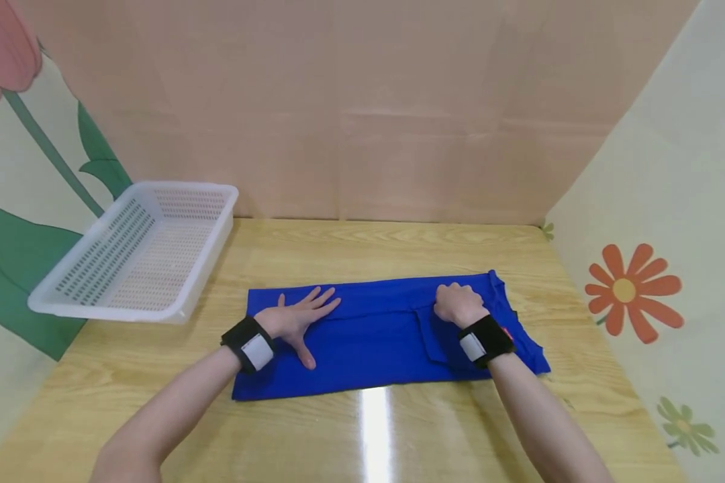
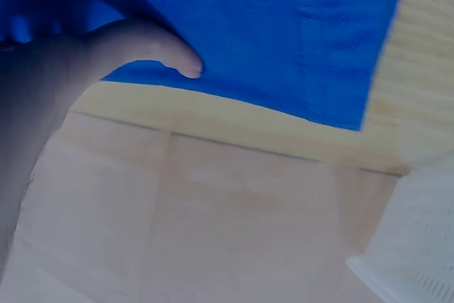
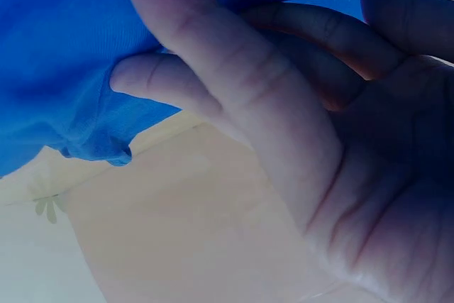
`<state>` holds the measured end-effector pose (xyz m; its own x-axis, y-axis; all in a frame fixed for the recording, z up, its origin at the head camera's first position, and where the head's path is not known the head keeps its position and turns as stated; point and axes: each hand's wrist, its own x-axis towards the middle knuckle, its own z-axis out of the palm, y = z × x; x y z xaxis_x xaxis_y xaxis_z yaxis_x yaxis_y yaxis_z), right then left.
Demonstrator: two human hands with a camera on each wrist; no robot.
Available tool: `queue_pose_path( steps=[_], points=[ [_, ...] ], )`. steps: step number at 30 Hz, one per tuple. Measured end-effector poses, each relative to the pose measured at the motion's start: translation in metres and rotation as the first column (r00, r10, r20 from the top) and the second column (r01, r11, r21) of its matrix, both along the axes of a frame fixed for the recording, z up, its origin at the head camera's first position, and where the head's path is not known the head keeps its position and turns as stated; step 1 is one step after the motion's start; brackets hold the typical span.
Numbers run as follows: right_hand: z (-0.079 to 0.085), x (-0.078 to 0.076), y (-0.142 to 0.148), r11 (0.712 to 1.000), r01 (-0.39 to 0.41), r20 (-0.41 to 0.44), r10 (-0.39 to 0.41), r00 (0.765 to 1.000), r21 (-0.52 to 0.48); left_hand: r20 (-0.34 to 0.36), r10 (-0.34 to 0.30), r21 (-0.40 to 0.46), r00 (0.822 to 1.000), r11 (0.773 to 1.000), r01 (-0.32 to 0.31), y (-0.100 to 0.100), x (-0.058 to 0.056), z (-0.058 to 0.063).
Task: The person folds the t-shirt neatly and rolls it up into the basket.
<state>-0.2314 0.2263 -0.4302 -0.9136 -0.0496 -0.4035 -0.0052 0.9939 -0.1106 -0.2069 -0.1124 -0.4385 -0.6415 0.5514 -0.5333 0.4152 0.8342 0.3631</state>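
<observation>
A folded blue cloth garment (image 1: 362, 342), perhaps trousers, lies lengthwise on the table, with a loose flap and small folds toward its right end. My left hand (image 1: 299, 322) rests on its left part, fingers spread and thumb out. The left wrist view shows the thumb (image 2: 152, 46) over the fabric near its edge. At the right part, my right hand (image 1: 458, 304) is on or just above the cloth, its fingers bent. In the right wrist view the thumb (image 3: 234, 69) and a finger lie against the blue fabric, with no cloth plainly pinched between them.
A white perforated plastic basket (image 1: 211, 268) stands at the table's back left. Behind the wooden table (image 1: 362, 245) rises a pinkish wall covering (image 1: 362, 134). Flower-printed panels (image 1: 670, 221) flank both sides.
</observation>
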Motion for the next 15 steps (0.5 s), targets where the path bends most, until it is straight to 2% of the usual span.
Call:
queue_pose_path(
  steps=[7, 15],
  points=[
    [-0.003, -0.009, -0.001, 1.000, -0.006, -0.025, 0.006, 1.000, 0.004, -0.022, 0.042, -0.027, 0.999, 0.999, -0.042, 0.006, 0.009, -0.003],
    [-0.003, -0.016, 0.002, 0.999, -0.025, -0.060, 0.024, 0.998, -0.023, 0.010, 0.144, 0.001, 0.989, 0.990, -0.144, 0.016, 0.030, 0.000]
  ],
)
